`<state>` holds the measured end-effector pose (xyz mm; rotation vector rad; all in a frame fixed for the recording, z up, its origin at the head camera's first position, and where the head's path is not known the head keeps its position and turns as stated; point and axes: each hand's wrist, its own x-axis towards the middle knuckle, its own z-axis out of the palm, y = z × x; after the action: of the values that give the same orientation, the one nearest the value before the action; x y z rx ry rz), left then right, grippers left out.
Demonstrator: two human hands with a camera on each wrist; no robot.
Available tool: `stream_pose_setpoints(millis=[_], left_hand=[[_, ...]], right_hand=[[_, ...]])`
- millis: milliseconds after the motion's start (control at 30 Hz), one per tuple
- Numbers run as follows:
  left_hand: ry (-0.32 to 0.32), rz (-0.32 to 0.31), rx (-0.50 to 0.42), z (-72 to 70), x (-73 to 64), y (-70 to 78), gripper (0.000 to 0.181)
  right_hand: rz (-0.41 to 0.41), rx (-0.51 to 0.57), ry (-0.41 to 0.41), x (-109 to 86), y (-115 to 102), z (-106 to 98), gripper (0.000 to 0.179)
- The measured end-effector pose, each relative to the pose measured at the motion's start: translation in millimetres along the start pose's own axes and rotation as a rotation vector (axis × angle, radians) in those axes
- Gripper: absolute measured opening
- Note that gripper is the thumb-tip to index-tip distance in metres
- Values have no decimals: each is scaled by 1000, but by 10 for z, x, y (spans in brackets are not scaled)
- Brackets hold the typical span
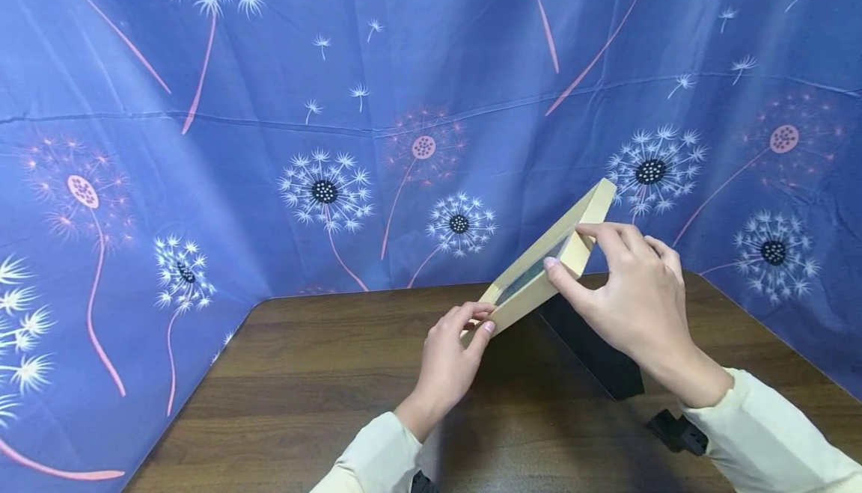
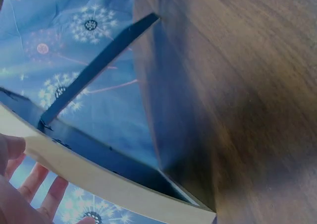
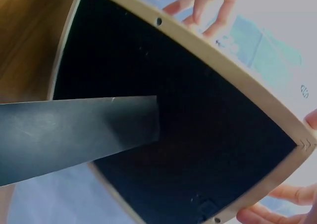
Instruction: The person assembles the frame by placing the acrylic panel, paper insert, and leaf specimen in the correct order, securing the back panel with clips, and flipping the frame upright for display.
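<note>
A picture frame with a pale wooden border (image 1: 528, 303) is held tilted above the table, its right end higher. My left hand (image 1: 446, 366) grips the lower left end between thumb and fingers. At the upper right end, my right hand (image 1: 636, 302) pinches the border. From the frame's black back panel (image 3: 208, 100) a black stand leg (image 3: 74, 135) swings out, which the head view shows below the frame (image 1: 595, 351). Whether the leg's foot touches the table I cannot tell. Most of the picture side is hidden by the steep angle.
The brown wood-grain table (image 1: 303, 388) lies beneath both hands. Behind it and along the sides hangs a blue cloth (image 1: 377, 51) printed with dandelions. A small black device (image 1: 676, 433) sits under the right wrist.
</note>
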<state>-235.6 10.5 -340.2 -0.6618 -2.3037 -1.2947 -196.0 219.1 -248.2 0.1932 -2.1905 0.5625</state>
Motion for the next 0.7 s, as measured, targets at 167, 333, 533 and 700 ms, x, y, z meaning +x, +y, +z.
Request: stream_pose_setpoints(millis=[167, 333, 533, 700], left_hand=[[-57, 51, -13, -4, -62, 70, 25], [-104, 112, -20, 6, -119, 115, 29], [-121, 135, -36, 9, -156, 122, 34], [-127, 134, -51, 1, -157, 107, 36]], right_hand=[[-3, 34, -11, -7, 142, -29, 51], [-3, 83, -12, -7, 224, -61, 49], [-25, 56, 44, -21, 172, -59, 65], [-28, 63, 61, -23, 171, -39, 60]])
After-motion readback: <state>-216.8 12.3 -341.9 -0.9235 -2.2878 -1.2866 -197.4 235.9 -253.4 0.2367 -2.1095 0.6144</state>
